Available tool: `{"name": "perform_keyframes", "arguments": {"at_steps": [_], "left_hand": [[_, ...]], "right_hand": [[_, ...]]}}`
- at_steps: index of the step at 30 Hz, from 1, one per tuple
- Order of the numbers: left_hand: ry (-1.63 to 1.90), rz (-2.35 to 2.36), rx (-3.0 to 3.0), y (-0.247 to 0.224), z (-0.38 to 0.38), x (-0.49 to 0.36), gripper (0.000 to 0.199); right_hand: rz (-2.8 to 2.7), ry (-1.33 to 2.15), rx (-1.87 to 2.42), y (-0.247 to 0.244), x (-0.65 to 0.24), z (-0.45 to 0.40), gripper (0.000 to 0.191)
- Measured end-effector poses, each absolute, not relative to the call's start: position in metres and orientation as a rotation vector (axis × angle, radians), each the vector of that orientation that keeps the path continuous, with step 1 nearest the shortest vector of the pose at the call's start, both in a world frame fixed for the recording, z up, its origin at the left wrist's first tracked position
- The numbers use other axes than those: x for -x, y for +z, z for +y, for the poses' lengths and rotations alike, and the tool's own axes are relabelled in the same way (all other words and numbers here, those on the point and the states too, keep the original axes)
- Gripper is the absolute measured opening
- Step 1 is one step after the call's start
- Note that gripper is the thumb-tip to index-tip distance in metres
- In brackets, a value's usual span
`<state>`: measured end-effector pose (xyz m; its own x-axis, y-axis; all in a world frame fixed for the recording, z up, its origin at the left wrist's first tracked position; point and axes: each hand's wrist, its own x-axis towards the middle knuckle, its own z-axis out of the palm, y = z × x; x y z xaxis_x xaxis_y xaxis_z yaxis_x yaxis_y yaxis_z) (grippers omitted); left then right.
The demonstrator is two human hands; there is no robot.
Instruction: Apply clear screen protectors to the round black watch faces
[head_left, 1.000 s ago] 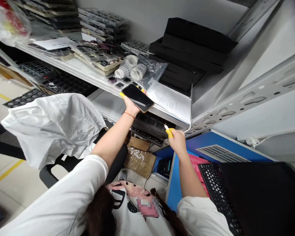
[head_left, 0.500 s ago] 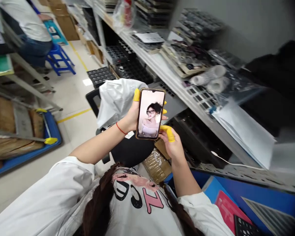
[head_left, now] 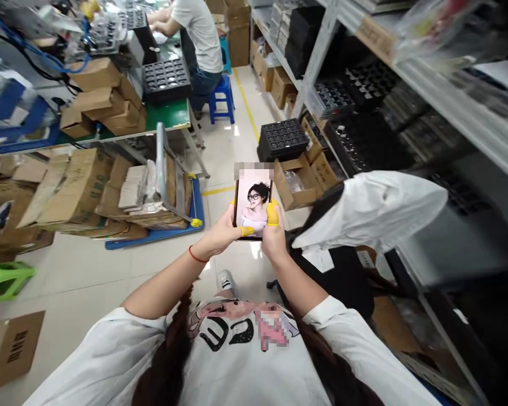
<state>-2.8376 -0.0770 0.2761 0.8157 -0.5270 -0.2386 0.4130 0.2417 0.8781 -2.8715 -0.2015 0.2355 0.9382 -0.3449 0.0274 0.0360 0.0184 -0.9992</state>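
A phone (head_left: 254, 206) is held upright in front of me, its lit screen showing a picture of a figure with glasses and dark hair. My left hand (head_left: 226, 228) grips its left side, with a yellow-covered thumb across the lower screen. Around the right edge is my right hand (head_left: 273, 231), its yellow-covered thumb lying on the side of the screen. The other fingers of both hands are mostly hidden behind the phone. A red band circles my left wrist.
A black chair (head_left: 338, 276) with a white cloth (head_left: 376, 208) stands at the right, before metal shelves (head_left: 440, 96). Boxes load a blue trolley (head_left: 152, 239) at the left. A person (head_left: 198, 39) sits on a blue stool (head_left: 222, 101) by a green table (head_left: 167, 113).
The view has swung left, towards the aisle and trolley. My right hand has moved up from the phone's lower corner to its right side, and my left thumb now lies across the lower screen.
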Motion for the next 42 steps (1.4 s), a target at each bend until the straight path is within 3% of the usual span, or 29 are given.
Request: {"name": "perform_keyframes", "arguments": {"at_steps": [5, 10, 21, 34, 42], "left_hand": [[-0.771, 0.067, -1.069, 0.282, -0.052, 2.772, 0.060], [-0.886, -0.073, -0.967, 0.280, -0.066, 2.688, 0.063], [-0.650, -0.071, -1.216, 0.295, -0.135, 2.448, 0.075], [-0.652, -0.049, -1.094, 0.298, -0.196, 2.131, 0.064], [-0.800, -0.111, -1.090, 0.299, -0.267, 1.936, 0.056]], "right_hand": [[0.266, -0.237, 1.355, 0.246, 2.797, -0.170, 0.048], [0.284, -0.309, 1.367, 0.249, 2.716, -0.199, 0.047], [0.033, 0.198, 1.258, 0.298, 2.475, -0.299, 0.065], [-0.023, 0.064, 1.412, 0.294, 2.168, -0.346, 0.061], [0.137, 0.023, 1.560, 0.283, 1.988, -0.421, 0.082]]}}
